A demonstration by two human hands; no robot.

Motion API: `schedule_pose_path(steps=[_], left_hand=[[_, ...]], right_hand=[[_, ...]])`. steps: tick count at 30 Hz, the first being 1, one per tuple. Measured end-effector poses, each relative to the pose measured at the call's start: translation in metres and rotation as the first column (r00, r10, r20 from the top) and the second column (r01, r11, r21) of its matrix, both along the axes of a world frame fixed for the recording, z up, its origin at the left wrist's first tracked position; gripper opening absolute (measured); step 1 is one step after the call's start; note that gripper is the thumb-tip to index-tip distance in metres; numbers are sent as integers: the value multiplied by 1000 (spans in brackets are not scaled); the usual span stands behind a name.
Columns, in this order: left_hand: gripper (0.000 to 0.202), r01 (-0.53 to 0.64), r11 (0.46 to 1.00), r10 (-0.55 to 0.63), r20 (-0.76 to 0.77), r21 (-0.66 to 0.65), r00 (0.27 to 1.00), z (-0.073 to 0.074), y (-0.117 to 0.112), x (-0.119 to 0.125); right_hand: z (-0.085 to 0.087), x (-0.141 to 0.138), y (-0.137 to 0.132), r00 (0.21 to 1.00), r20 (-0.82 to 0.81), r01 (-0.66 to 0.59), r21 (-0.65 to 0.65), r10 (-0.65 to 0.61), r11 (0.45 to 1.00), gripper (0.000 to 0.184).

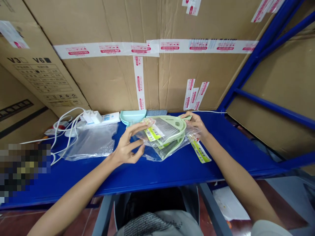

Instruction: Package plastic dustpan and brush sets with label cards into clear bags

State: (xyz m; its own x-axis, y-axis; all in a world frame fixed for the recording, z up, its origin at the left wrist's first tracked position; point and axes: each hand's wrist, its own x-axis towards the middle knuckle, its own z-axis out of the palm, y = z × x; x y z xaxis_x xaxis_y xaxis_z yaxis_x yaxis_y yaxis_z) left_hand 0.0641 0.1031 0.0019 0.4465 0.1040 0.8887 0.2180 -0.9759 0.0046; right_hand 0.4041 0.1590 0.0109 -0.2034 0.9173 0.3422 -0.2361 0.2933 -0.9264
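Just behind green brush [182, 124], blue bristles [157, 113]

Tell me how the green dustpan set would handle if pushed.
The dustpan set is probably stiff, since its moulded edges hold their shape. Its loose, glossy clear wrap may slip or crumple. Being broad and flattish, it seems unlikely to roll.

Blue-grey brush [156, 113]: only a bristle strip shows, rest behind the bagged light-green dustpan set [180, 124]. Teal dustpan [133, 114]: lower edge partly behind left grip [129, 146]. Bag label [154, 133]: small print illegible. Left-edge patch [24, 172]: pixelated, unreadable. Carton lettering [213, 39]: mostly under printed tape [209, 46]. Right sleeve [267, 228]: cut by bottom edge.
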Motion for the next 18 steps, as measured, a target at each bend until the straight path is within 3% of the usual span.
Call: schedule_pose_path(steps=[11, 18], left_hand=[[33, -19, 1000, 19, -20, -14, 1000, -2, 1, 0], [47, -32, 999, 31, -70, -17, 997, -4, 4, 0]], right_hand=[[-2, 1, 1, 1000, 5, 12, -6, -12, 1000, 34], [2, -2, -2, 1000, 3, 25, -14, -25, 1000, 36]])
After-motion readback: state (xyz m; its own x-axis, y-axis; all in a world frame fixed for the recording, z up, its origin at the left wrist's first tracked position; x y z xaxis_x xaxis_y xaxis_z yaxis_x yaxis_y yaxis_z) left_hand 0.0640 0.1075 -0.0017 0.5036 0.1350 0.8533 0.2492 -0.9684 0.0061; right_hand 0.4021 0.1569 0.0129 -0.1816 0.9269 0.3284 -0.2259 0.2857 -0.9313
